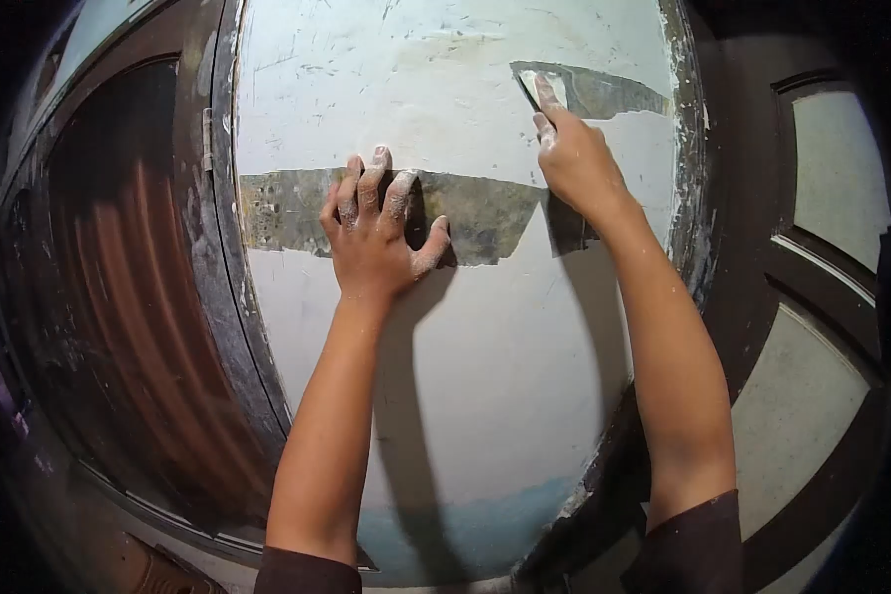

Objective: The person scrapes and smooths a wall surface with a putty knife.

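Note:
My right hand (582, 163) is closed around a scraper (528, 83), its forefinger stretched along the tool. The blade lies at the left end of a grey bare patch (614, 94) high on the white wall (465, 346); most of the handle is hidden in the hand. Lower and to the left, my left hand (371, 233) leans on the wall with its fingers spread and slightly bent, holding nothing. White dust coats its fingertips. Beneath that hand runs a wider grey bare band (292, 208) with ragged edges, and a white pointed piece (535, 233) juts up into it.
A dark wooden frame (226, 198) with a reddish-brown curtain (139, 297) stands left of the wall. To the right is a dark panelled door (777, 267) with pale panels. Bluish paint (505, 515) shows low on the wall.

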{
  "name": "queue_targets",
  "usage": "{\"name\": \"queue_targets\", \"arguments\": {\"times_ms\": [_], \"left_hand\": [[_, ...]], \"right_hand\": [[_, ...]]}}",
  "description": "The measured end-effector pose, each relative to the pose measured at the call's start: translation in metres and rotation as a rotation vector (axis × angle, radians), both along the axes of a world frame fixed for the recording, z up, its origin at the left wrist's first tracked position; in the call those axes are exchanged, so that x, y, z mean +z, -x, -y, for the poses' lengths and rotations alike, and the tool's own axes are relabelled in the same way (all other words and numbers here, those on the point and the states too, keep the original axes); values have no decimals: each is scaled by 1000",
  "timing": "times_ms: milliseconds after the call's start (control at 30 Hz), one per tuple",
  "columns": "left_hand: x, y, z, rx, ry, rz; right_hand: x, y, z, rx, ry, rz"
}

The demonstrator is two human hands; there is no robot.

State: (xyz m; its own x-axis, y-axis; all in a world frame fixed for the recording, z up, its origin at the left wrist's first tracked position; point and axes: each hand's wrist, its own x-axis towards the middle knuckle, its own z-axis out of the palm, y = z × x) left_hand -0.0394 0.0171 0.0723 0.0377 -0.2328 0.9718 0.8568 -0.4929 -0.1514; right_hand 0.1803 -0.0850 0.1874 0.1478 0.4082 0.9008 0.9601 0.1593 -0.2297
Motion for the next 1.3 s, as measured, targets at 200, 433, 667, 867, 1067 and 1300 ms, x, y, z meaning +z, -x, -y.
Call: {"name": "queue_targets", "arguments": {"times_ms": [200,433,667,867,1067,1300], "left_hand": [[-1,-8,30,86,160,24],[39,-64,87,-1055,725,130],[34,-81,101,-1222,854,296],[15,-77,106,-711,922,280],[-4,-36,96,-256,602,307],[-18,68,90,84,403,348]], "right_hand": [[-25,-46,8,174,17,-10],[-53,-4,3,765,-62,-75],[-71,13,9,612,301,234],[-77,11,16,438,390,460],[-72,-8,12,426,221,473],[-68,-18,-27,159,-332,566]]}}
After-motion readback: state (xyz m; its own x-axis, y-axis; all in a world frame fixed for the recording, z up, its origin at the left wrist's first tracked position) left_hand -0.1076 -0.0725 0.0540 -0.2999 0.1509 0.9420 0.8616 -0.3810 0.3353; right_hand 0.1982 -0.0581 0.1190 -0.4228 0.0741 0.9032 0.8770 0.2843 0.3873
